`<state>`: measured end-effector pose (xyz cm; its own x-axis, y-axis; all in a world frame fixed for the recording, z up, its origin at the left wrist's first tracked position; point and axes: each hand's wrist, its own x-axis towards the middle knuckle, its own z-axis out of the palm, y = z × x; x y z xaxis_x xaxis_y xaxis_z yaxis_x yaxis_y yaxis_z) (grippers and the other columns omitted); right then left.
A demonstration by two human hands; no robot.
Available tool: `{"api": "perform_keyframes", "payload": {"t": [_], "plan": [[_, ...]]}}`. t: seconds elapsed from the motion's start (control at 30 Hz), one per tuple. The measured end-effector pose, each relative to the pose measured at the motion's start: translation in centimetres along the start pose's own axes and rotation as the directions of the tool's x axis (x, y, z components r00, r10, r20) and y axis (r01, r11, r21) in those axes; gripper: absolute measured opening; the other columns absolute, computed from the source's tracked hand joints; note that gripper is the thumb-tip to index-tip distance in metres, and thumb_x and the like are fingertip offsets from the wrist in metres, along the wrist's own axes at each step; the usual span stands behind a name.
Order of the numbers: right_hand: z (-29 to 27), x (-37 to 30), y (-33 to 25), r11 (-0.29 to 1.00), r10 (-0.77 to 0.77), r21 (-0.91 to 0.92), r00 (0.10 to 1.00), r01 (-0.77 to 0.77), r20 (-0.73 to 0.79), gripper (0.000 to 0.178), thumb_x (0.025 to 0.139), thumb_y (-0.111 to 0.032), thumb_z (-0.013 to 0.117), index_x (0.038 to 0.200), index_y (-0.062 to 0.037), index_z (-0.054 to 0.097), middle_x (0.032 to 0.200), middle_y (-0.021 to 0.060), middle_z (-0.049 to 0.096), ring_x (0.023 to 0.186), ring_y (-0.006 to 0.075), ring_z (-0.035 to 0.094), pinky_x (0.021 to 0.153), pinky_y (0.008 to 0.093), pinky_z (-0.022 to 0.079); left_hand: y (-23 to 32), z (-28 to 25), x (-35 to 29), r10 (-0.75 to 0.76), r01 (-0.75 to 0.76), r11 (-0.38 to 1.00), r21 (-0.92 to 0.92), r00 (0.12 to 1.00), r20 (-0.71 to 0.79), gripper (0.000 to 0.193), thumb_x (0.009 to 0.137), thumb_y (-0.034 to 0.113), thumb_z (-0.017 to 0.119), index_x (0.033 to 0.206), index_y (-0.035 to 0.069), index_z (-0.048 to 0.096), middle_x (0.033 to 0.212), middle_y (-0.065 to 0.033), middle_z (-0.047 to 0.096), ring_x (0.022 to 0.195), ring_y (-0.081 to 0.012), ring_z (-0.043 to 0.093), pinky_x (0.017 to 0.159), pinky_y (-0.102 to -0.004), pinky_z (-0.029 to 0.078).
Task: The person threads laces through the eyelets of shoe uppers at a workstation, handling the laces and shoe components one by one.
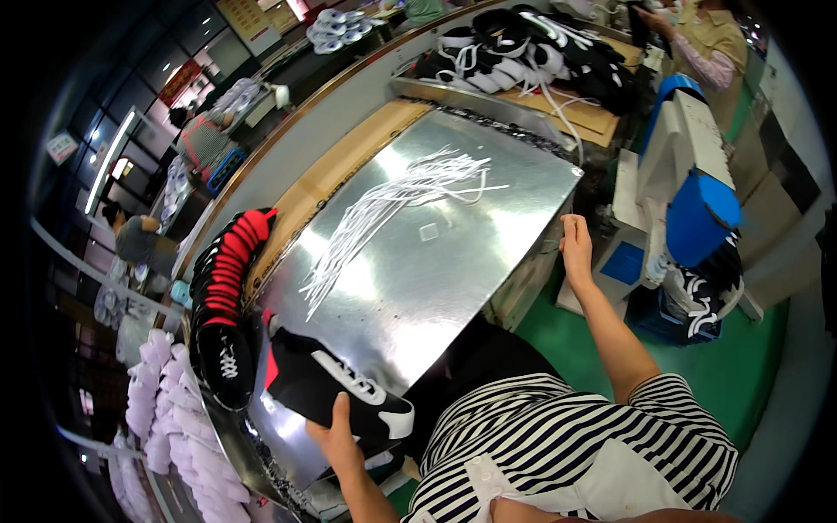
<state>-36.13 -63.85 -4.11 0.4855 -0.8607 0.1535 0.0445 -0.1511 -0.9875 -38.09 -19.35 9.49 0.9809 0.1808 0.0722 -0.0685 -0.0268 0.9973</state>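
My left hand (336,436) grips a black shoe upper (318,375) with a white lacing strip, a white toe patch and red at the heel. It is at the near left corner of the metal-topped table (418,288). Beyond the table's right edge, my right hand (576,248) is raised with thumb and fingers pinched together. Whatever they hold, if anything, is too thin to make out. A loose bundle of white shoelaces (384,205) lies across the tabletop. Left of the held upper, a row of nested black-and-red uppers (228,279) runs along the edge.
Black-and-white uppers with trailing laces (532,57) are heaped beyond the far edge. A white machine with blue parts (689,166) stands at right, above a blue crate (671,322). White shoe pieces (179,427) are stacked at lower left. Other people work in the background.
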Motion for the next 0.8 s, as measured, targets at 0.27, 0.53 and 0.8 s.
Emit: {"api": "perform_keyframes", "payload": {"t": [0.27, 0.53, 0.8], "plan": [[-1.2, -3.1, 5.0, 0.981, 0.132, 0.088, 0.933, -0.170, 0.335, 0.019, 0.097, -0.026, 0.056, 0.096, -0.0071, 0.054, 0.077, 0.0025, 0.062, 0.057, 0.0100, 0.048, 0.053, 0.0278, 0.038, -0.6, 2.1, -1.0, 0.140, -0.150, 0.985, 0.086, 0.984, 0.106, 0.034, 0.088, 0.003, 0.065, 0.121, -0.006, 0.058, 0.111, -0.0104, 0.066, 0.097, -0.0173, 0.062, 0.089, -0.0298, 0.047], [-9.0, -3.9, 0.9, 0.630, -0.347, -0.534, 0.820, 0.564, 0.456, 0.020, 0.091, -0.029, 0.062, 0.098, -0.0097, 0.064, 0.093, 0.0056, 0.064, 0.085, 0.0273, 0.062, 0.067, 0.0386, 0.047, -1.1, 0.3, -2.8, 0.251, -0.269, 0.933, 0.237, 0.962, 0.103, 0.042, 0.086, 0.003, 0.065, 0.126, -0.006, 0.054, 0.115, -0.0117, 0.063, 0.104, -0.0196, 0.059, 0.094, -0.0311, 0.045], [-7.2, -1.6, 3.1, 0.458, -0.208, -0.176, 0.298, 0.871, 0.932, 0.032, 0.080, -0.032, 0.069, 0.107, -0.0136, 0.070, 0.101, 0.0064, 0.065, 0.097, 0.0267, 0.057, 0.084, 0.0425, 0.044, -0.4, -0.9, -1.8, 0.260, -0.279, 0.796, 0.537, 0.959, 0.113, 0.053, 0.084, 0.007, 0.065, 0.132, -0.008, 0.049, 0.125, -0.0245, 0.059, 0.115, -0.0331, 0.057, 0.102, -0.0394, 0.042]]}}
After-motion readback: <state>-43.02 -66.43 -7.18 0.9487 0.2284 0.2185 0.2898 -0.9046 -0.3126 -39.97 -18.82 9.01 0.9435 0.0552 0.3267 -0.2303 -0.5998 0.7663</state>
